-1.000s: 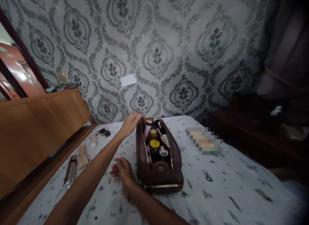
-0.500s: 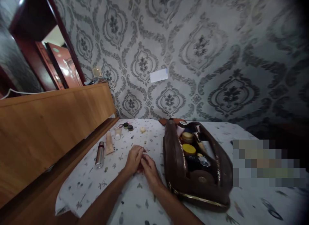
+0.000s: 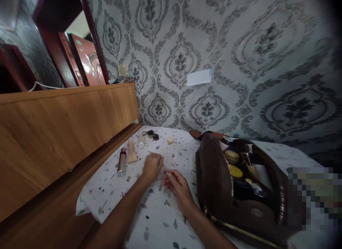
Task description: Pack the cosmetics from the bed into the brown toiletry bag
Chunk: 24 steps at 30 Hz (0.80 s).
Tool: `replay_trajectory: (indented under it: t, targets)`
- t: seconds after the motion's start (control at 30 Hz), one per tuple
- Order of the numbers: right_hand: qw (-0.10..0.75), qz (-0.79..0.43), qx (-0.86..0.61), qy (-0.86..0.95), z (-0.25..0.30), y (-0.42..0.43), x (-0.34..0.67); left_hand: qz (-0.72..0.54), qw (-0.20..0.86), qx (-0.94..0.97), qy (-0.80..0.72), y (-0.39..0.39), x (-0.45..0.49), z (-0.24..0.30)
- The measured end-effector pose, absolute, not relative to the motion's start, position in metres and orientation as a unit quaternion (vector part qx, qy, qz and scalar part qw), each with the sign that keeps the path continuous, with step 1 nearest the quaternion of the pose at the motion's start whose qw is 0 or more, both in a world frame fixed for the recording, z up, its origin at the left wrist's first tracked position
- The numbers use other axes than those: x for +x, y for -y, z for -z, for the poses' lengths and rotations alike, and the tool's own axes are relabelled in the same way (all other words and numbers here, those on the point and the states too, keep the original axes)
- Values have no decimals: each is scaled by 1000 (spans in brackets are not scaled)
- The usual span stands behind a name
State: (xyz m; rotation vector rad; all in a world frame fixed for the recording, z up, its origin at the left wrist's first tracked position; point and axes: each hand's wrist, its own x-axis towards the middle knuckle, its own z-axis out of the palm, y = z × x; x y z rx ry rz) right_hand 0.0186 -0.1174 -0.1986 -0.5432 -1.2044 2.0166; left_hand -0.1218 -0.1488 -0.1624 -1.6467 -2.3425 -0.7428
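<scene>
My left hand (image 3: 152, 166) rests knuckles-up on the patterned bedsheet (image 3: 160, 220), fingers curled together. Just to its right my right hand (image 3: 176, 184) has its fingertips pinched on something small that I cannot make out. An open brown toiletry bag (image 3: 213, 184) lies to the right of both hands, filled with jars, a yellow-lidded pot (image 3: 235, 171) and bottles. Neither hand touches the bag.
Along the sheet's left edge lie a silver bottle (image 3: 122, 162), a beige tube (image 3: 131, 151), a small white tube (image 3: 141, 141), two dark round pots (image 3: 153, 135) and a pale round piece (image 3: 170, 140). A wooden headboard (image 3: 61, 127) runs along the left. Patterned wallpaper stands behind.
My left hand left the bag's far end and came down beside my right hand on the sheet. The view swung left, so the bag now sits at the right.
</scene>
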Motion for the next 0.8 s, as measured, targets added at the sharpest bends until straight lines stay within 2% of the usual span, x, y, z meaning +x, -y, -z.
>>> replay_trajectory:
  t: [0.13, 0.23, 0.37, 0.6, 0.8]
  targets:
    - [356, -783, -218, 461, 197, 118, 19, 218, 155, -453, 851, 167, -156, 148]
    - [355, -784, -213, 462, 196, 118, 19, 139, 197, -351, 905, 180, -176, 147]
    - [355, -787, -209, 459, 196, 119, 20, 88, 184, -303, 931, 185, -183, 156]
    - [361, -786, -206, 457, 196, 119, 20, 125, 148, -299, 934, 180, -181, 160]
    - [360, -786, -202, 461, 197, 119, 19, 240, 88, -258, 931, 187, -193, 157]
